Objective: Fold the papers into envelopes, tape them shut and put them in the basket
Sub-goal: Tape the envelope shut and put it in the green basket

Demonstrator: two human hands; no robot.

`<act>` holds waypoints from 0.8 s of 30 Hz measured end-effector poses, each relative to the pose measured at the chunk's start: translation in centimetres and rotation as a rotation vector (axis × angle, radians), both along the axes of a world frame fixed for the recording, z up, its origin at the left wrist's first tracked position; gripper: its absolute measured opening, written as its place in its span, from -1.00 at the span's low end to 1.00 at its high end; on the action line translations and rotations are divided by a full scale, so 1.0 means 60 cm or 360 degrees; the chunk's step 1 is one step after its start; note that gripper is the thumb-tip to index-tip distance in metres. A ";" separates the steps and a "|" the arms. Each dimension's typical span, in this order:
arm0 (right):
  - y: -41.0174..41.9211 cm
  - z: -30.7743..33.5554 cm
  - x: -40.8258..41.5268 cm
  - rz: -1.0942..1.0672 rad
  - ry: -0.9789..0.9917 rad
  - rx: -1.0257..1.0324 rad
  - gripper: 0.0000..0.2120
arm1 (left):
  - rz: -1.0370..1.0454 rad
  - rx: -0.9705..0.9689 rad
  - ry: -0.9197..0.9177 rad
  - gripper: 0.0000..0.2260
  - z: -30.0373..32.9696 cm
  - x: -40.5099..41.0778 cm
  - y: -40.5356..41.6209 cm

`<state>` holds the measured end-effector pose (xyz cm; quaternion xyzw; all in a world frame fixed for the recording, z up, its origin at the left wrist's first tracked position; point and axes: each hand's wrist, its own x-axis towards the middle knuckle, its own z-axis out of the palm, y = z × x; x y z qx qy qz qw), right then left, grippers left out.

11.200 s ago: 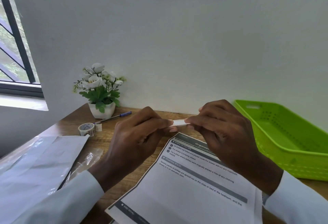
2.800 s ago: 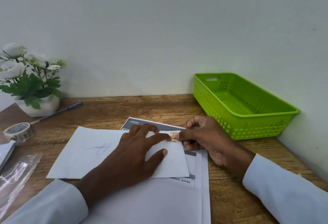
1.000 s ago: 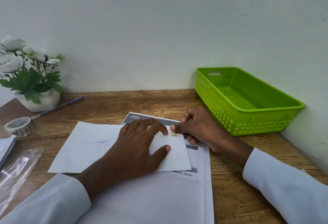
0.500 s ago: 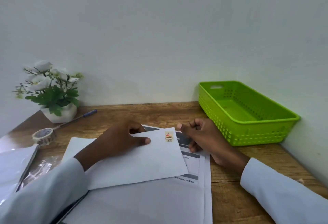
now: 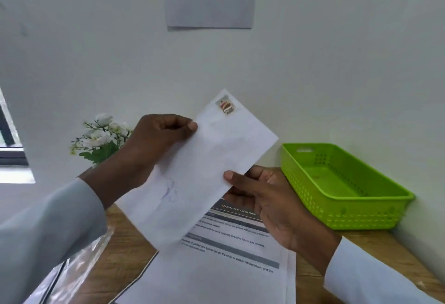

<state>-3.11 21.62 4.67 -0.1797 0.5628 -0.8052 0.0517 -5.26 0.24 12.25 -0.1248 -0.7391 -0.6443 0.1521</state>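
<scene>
We hold both hands raised: our left hand (image 5: 154, 144) pinches with thumb over curled fingers, our right hand (image 5: 267, 197) grips thumb-up, sleeves showing.

Basket (image 5: 342, 209) right of the printed sheets (image 5: 224, 262) on the table (image 5: 120, 258), flowerpot (image 5: 101, 140) back left.

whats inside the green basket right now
Nothing shows inside the green basket: its floor looks bare. Its near wall hides the front strip of the floor.

White envelope (image 5: 204, 171) with red-brown sticker (image 5: 225, 105); perforated lime-green basket (image 5: 346, 197); grey-banded printed sheet (image 5: 231, 250)
</scene>
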 end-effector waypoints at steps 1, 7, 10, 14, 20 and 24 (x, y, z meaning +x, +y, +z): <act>0.000 0.009 -0.003 -0.0086 0.0024 -0.0021 -0.73 | -0.0026 0.0046 -0.0017 -0.85 0.001 0.000 0.001; 0.060 0.082 -0.028 -0.0607 0.0090 -0.0060 -0.86 | -0.0109 -0.0090 -0.0043 -0.91 0.016 -0.028 0.029; 0.106 0.125 -0.048 -0.0775 0.0191 -0.0006 -0.94 | -0.0160 -0.0053 0.0074 -0.90 0.047 -0.051 0.073; 0.178 0.187 -0.080 -0.1093 0.0386 0.0145 -0.87 | -0.0233 0.0126 0.0219 -0.94 0.094 -0.097 0.157; 0.299 0.188 -0.142 -0.1686 0.0466 0.0489 -0.86 | -0.0301 0.0166 0.0142 -0.88 0.070 -0.181 0.316; 0.345 0.126 -0.169 -0.1977 0.0414 0.1406 -0.92 | -0.0195 -0.0062 -0.0131 -0.86 -0.013 -0.224 0.371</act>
